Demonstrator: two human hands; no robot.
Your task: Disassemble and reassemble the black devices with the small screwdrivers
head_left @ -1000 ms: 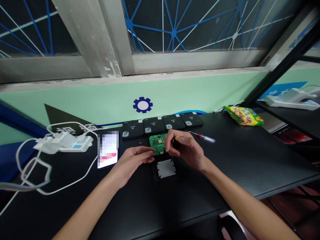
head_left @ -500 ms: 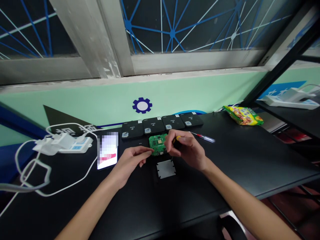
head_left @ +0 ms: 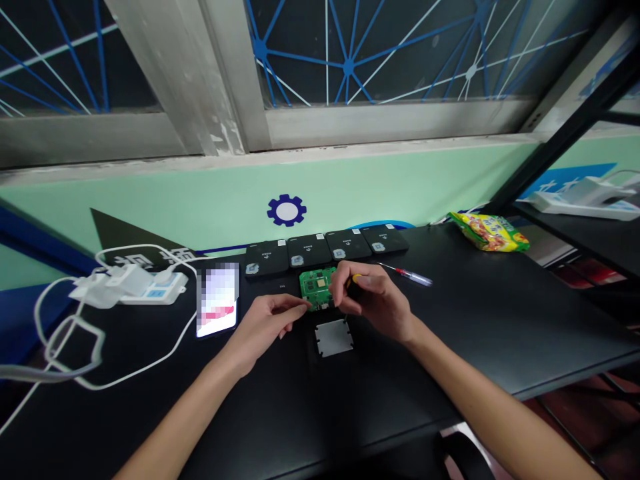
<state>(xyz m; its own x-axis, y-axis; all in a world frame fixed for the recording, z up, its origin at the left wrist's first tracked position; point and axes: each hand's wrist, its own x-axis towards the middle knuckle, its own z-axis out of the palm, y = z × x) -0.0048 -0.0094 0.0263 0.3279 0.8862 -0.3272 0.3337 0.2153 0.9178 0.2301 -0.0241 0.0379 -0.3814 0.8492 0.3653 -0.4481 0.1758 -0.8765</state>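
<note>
A green circuit board (head_left: pixel 315 283) lies on the dark table between my hands. My left hand (head_left: pixel 267 327) is closed, its thumb and index fingertip pinched together at the board's near left corner. In my right hand (head_left: pixel 375 297) is a screwdriver (head_left: pixel 355 285) with a black and yellow handle, gripped by curled fingers. Its thin shaft shows below them, reaching down by the far right corner of a square silver metal plate (head_left: pixel 334 338). That plate has small notches along its edges and sits just nearer to me than the board. My right fingers hide the board's right side.
Several flat black boxes (head_left: pixel 306 251) line the wall. A lit phone (head_left: pixel 217 300) and a white power strip (head_left: pixel 160 288) with looping cables lie left. Rightward are another screwdriver (head_left: pixel 414 277) with a clear handle and a yellow-green snack bag (head_left: pixel 493 232). Tiny dark bits (head_left: pixel 283 286) lie left of the board.
The whole view has shifted very slightly to the right. Both hands, the board and the metal plate keep nearly the same places relative to one another.
</note>
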